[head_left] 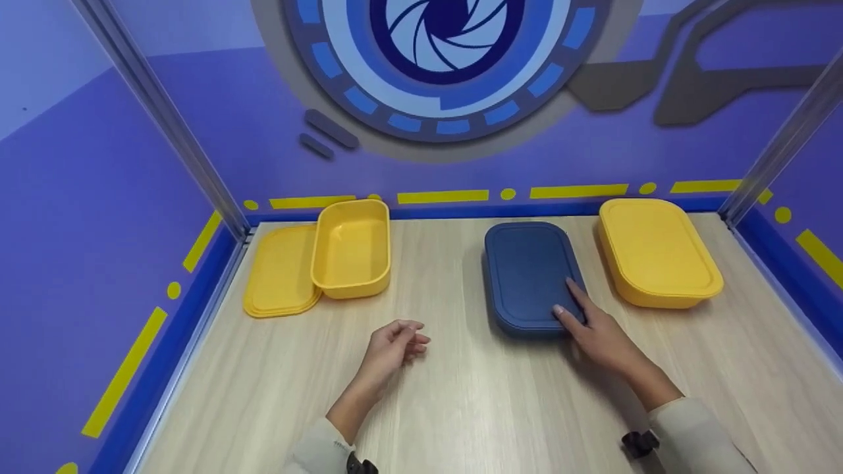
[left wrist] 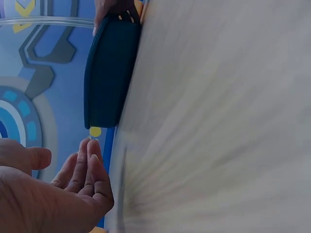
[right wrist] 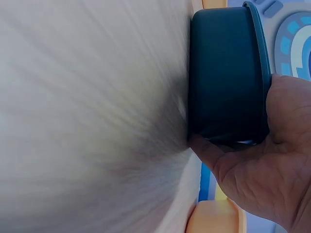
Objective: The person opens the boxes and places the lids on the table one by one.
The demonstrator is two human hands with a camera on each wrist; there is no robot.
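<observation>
A dark blue lidded food container [head_left: 533,276] sits right of centre on the table. My right hand [head_left: 602,332] holds it at its near right corner, thumb over the lid's edge. The right wrist view shows the fingers of that hand [right wrist: 272,160] against the container's side [right wrist: 226,73], low down near the table. Left of the blue container, my left hand [head_left: 392,352] hovers over the wood with relaxed, slightly bent fingers and holds nothing. In the left wrist view this hand [left wrist: 63,189] is apart from the blue container [left wrist: 112,73].
An uncovered yellow container [head_left: 352,250] stands at the back left, its side over the edge of a flat yellow lid [head_left: 280,273]. A second yellow container [head_left: 662,253], lid on, stands at the back right. Printed panels [head_left: 448,178] border the wooden table [head_left: 454,408].
</observation>
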